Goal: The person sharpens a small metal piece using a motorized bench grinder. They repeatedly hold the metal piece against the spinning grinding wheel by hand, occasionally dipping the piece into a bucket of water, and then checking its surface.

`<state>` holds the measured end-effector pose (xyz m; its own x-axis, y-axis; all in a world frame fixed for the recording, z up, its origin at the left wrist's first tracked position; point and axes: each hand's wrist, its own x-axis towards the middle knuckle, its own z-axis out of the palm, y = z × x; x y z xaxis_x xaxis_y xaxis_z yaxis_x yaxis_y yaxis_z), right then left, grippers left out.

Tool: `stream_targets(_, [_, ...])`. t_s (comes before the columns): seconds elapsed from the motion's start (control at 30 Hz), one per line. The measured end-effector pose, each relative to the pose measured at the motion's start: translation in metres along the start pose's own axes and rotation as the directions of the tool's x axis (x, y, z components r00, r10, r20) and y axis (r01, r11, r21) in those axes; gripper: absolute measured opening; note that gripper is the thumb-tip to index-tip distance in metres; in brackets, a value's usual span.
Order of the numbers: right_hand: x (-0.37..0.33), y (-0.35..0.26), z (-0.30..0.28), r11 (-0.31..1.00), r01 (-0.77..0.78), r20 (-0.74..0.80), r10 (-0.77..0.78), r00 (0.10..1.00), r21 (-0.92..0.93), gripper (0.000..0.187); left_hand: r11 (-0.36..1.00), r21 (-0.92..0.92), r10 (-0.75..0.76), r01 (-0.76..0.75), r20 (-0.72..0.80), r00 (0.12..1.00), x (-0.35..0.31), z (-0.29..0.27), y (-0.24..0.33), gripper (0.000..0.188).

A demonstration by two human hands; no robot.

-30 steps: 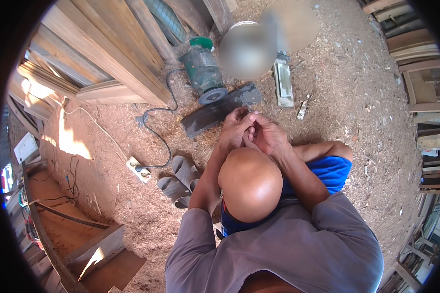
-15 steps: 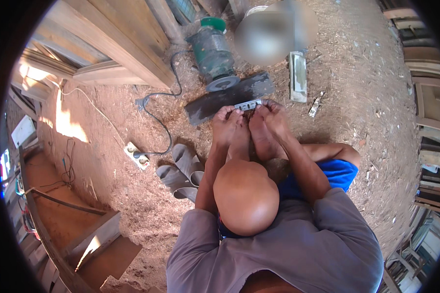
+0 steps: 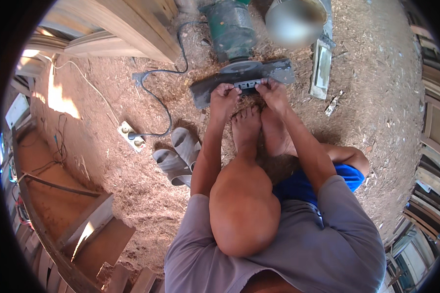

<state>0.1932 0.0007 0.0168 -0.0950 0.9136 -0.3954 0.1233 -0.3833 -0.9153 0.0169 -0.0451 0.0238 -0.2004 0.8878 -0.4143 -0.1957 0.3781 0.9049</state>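
Between my two hands is a short, flat, slotted metal planer blade point(image 3: 248, 84). My left hand point(image 3: 224, 100) pinches its left end and my right hand point(image 3: 274, 94) pinches its right end. Just beyond the blade sits the grey grinding wheel point(image 3: 240, 67) of a worn green bench grinder point(image 3: 231, 31). The blade lies close to the wheel's near side; whether they touch I cannot tell. Beneath the hands and wheel, a dark board point(image 3: 208, 92) rests slantwise on the ground. My bare feet point(image 3: 247, 122) are just nearer than the board.
A sharpening stone on a wooden base point(image 3: 321, 71) lies at right, near a round container point(image 3: 322, 10) with a blurred middle. The grinder's cord runs left to a white power strip point(image 3: 131, 136). Grey sandals point(image 3: 173, 163) lie beside my left arm. Timber leans at upper left.
Both hands have moved forward, away from my feet, carrying the blade up to the grinding wheel. The view has also shifted, and the grinder sits higher in it.
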Motion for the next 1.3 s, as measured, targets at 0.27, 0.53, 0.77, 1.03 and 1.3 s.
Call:
stream_targets(0.27, [0.021,-0.008,0.005,1.000,0.015,0.045,-0.014,0.999,-0.025,0.021,0.988,0.151,0.041,-0.035,-0.040,0.998,0.026,-0.005,0.003,0.007])
stream_targets(0.53, [0.026,-0.019,0.007,0.983,-0.047,0.030,0.053,0.998,-0.176,0.024,0.984,0.176,-0.014,0.031,-0.101,0.995,0.035,-0.001,0.012,0.011])
stream_targets(0.77, [0.024,-0.030,0.016,0.990,-0.041,0.028,0.045,0.999,-0.132,0.024,0.987,0.149,-0.032,0.052,-0.138,0.990,0.036,-0.004,0.010,0.011])
stream_targets(1.03, [0.034,-0.016,0.016,0.995,0.016,-0.021,-0.018,1.000,-0.101,0.024,0.991,0.101,-0.077,0.086,-0.091,0.993,0.041,-0.002,0.009,0.017])
stream_targets(1.3, [0.031,-0.016,0.021,0.999,-0.041,-0.090,0.043,0.995,0.027,0.022,0.992,0.048,-0.114,0.117,-0.074,0.991,0.047,-0.003,0.007,0.017])
